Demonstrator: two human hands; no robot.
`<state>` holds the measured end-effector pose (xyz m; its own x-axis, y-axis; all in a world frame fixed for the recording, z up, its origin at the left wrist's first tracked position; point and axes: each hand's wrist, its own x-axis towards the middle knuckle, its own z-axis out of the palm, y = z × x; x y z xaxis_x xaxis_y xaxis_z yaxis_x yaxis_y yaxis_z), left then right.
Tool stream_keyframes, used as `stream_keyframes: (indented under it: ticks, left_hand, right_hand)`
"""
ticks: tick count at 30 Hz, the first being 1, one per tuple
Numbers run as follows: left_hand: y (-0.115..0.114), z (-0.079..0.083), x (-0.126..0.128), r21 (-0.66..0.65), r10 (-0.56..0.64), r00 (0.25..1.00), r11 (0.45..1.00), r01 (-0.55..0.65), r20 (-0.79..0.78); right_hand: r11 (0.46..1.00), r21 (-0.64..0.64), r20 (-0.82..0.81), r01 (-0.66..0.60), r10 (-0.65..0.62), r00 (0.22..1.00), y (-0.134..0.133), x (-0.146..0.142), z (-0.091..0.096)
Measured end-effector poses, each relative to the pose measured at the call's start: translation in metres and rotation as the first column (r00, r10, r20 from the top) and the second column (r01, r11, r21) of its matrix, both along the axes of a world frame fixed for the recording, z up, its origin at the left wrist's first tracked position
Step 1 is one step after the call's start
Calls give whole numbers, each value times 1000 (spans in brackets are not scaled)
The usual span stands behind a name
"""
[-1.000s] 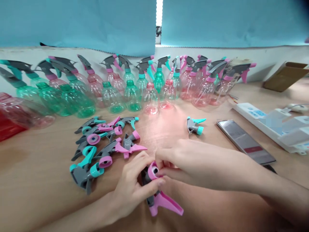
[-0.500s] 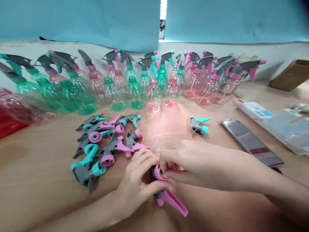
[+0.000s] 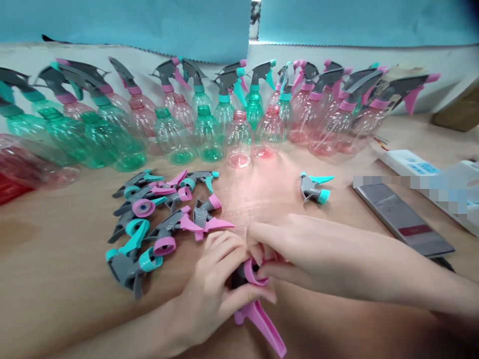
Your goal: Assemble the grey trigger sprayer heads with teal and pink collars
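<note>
My left hand (image 3: 217,279) is wrapped round a grey and pink trigger spray head (image 3: 262,326), its pink trigger pointing down toward the near edge of the view. At the open end of its pink collar, the bent fingertips of my right hand (image 3: 279,254) are pinched together. Whatever they may hold is hidden. Left of my hands lies a pile of loose spray heads with pink or turquoise collars (image 3: 164,246). One grey and turquoise spray head (image 3: 313,189) lies by itself beyond my right hand.
Behind stand rows of clear pink and green bottles (image 3: 239,139), some open-necked, others fitted with spray heads. A phone (image 3: 404,219) and a white power strip (image 3: 411,164) lie at right. Something red (image 3: 15,184) is at the left edge; blue cloth (image 3: 123,25) hangs behind.
The view has tilted down slightly. My left hand still grips the spray head, its trigger now swung a little lower. My right fingertips stay at the collar, whose opening shows more.
</note>
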<state>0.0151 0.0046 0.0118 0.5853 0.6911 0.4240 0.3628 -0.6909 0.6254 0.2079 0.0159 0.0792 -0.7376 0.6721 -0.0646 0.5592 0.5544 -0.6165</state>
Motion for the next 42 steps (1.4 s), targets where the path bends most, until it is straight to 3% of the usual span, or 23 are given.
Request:
stream_keyframes:
  ticks: [5, 12, 19, 27, 30, 34, 42]
  left_hand:
    - [1, -2, -1, -91, 29, 1000, 995, -28, 9]
    - [2, -2, -2, -94, 49, 999, 994, -49, -10]
    - [0, -4, -2, -78, 45, 999, 996, -44, 10]
    - [1, -4, -2, -158, 25, 1000, 987, -28, -18]
    - [1, -5, -1, -159, 26, 999, 987, -29, -26]
    - [1, -6, -1, -140, 20, 1000, 990, -22, -19]
    - [1, -7, 1, -103, 61, 998, 993, -64, -35]
  right_hand:
    - [999, -12, -75, 43, -44, 996, 3, -5, -2]
    - [998, -34, -180, 59, -64, 982, 3, -6, -6]
    - [991, 81, -83, 107, -101, 991, -11, -12, -6]
    - [976, 74, -35, 204, -202, 979, -4, -14, -15]
    - [929, 266, 11, 255, -268, 963, -10, -17, -19]
    - [807, 546, -2, 226, -269, 963, -20, -23, -26]
    - [713, 678, 56, 180, -294, 954, -27, -27, -25]
